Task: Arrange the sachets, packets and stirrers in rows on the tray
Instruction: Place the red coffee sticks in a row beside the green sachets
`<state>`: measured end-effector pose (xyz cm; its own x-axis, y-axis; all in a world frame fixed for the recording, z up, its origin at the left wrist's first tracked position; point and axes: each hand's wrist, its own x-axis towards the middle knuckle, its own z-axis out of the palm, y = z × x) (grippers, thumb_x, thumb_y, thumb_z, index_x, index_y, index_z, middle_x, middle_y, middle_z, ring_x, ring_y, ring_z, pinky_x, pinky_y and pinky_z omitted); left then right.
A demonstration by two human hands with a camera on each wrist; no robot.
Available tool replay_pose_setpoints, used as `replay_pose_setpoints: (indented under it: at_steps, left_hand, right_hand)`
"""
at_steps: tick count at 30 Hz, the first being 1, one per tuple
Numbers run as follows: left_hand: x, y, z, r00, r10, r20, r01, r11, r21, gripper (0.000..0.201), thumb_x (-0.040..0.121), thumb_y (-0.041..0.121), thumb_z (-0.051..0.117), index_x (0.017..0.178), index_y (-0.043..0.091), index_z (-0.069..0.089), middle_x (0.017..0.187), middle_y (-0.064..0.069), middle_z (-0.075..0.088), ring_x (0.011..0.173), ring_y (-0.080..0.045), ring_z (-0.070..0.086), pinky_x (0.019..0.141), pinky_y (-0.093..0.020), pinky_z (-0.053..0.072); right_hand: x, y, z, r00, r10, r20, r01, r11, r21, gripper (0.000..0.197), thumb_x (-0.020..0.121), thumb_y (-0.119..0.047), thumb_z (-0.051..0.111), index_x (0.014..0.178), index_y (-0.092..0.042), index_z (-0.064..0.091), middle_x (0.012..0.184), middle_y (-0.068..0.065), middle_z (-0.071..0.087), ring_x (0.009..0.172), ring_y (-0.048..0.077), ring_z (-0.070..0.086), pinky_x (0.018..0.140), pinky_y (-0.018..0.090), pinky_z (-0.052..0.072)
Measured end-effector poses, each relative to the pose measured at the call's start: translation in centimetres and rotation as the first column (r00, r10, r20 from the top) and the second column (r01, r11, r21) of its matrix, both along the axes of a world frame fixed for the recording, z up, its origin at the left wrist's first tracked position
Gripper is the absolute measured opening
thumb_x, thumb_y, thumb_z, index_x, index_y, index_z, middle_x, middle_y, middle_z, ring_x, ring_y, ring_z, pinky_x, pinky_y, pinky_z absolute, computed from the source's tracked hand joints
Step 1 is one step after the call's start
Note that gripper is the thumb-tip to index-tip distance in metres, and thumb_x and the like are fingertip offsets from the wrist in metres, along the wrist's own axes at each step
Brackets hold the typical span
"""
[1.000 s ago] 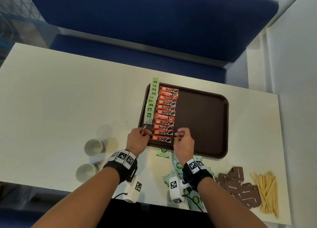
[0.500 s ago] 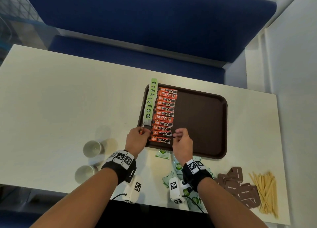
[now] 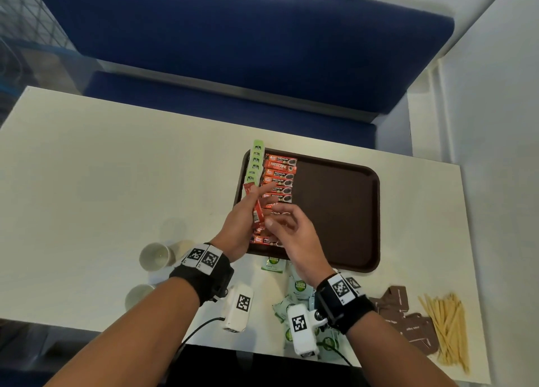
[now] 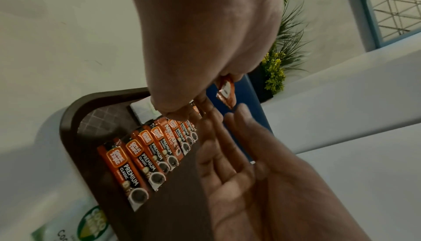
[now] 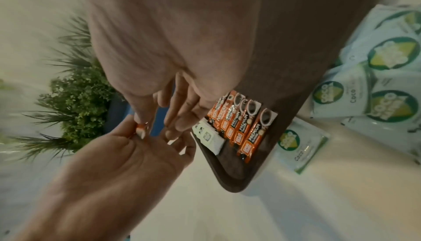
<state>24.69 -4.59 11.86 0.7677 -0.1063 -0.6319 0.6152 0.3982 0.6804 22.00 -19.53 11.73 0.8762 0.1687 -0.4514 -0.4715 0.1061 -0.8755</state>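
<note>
A brown tray (image 3: 335,211) carries a column of green sachets (image 3: 255,165) along its left rim and a column of orange coffee sachets (image 3: 280,179) beside it. My left hand (image 3: 237,223) is raised over these columns and holds one orange sachet (image 3: 257,211) upright; its end sticks out past my fingers (image 4: 225,92). My right hand (image 3: 294,238) is close beside it with straight, spread fingers (image 4: 227,137), and its thumb touches the lower part of the sachet. The right half of the tray is bare.
Green-and-white Coco packets (image 3: 297,287) lie by the tray's near edge. Brown packets (image 3: 402,313) and wooden stirrers (image 3: 446,328) lie at the near right. Two paper cups (image 3: 156,257) stand near left. A blue bench (image 3: 233,51) runs behind the table, and a wall stands on the right.
Both hands have lifted from the near end of the orange column. The left hand now holds an orange sachet upright above the tray, and the right hand has opened beside it.
</note>
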Motion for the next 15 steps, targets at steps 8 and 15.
replay_pose_setpoints:
  at_steps: [8, 15]
  left_hand:
    - [-0.3, -0.2, -0.8, 0.998, -0.044, -0.037, 0.044, 0.999, 0.0, 0.039, 0.112, 0.047, 0.05, 0.13, 0.026, 0.077, 0.133, -0.006, 0.076, 0.129, -0.028, 0.069, 0.119, -0.055, 0.048]
    - [-0.2, 0.0, -0.8, 0.992, -0.116, -0.04, 0.116, 0.993, -0.02, 0.049, 0.113, 0.041, 0.042, 0.137, 0.009, 0.071, 0.134, -0.014, 0.075, 0.131, -0.032, 0.067, 0.114, -0.048, 0.048]
  right_hand:
    - [-0.1, 1.1, -0.1, 0.954, 0.134, 0.27, -0.014, 0.914, -0.406, 0.026, 0.086, -0.007, 0.083, 0.104, -0.019, 0.068, 0.099, -0.01, 0.072, 0.079, 0.018, 0.07, 0.073, 0.033, 0.063]
    - [0.3, 0.0, -0.4, 0.963, -0.125, -0.239, 0.167, 0.972, 0.164, 0.01, 0.098, 0.003, 0.064, 0.101, -0.005, 0.068, 0.098, 0.007, 0.073, 0.084, 0.017, 0.066, 0.072, 0.025, 0.052]
